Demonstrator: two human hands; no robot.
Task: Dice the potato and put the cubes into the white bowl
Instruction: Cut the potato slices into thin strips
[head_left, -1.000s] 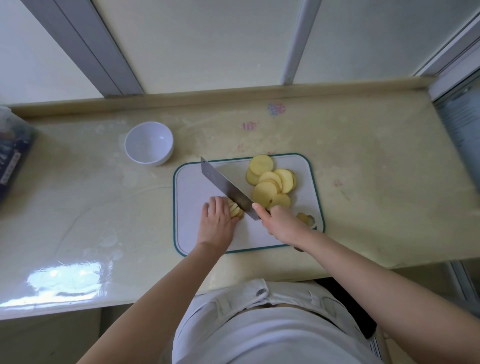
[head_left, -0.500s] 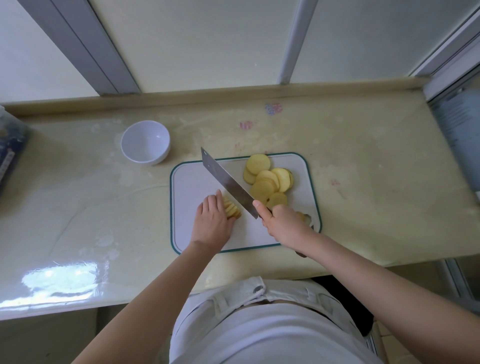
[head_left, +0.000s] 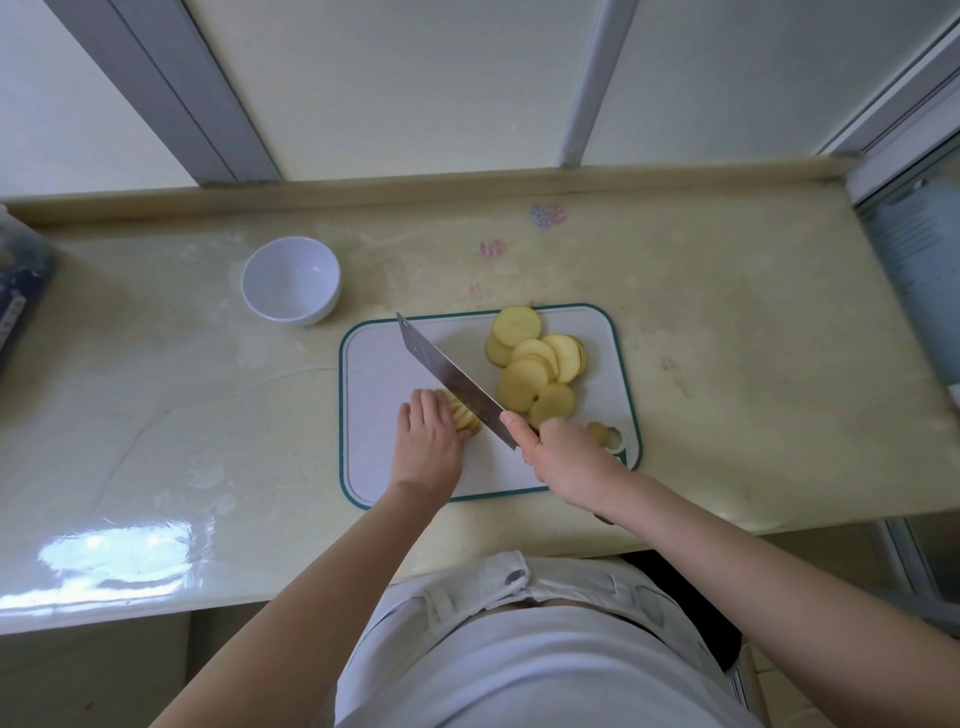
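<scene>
Starting at the upper left of the frame, the round white bowl (head_left: 291, 279) sits empty on the pale yellow counter (head_left: 727, 322). At centre, my left hand (head_left: 428, 441) presses down a stack of wet, slippery yellow potato slices (head_left: 464, 415), fingertips best kept on top. Right of it, my right hand (head_left: 563, 457) clenches the steel cleaver (head_left: 449, 379); loose round slices (head_left: 535, 364) lie beyond on the white board (head_left: 379, 374).

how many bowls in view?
1. The white bowl sits empty on the counter, off the far-left corner of the cutting board. Nothing suggests another is hidden.
</scene>
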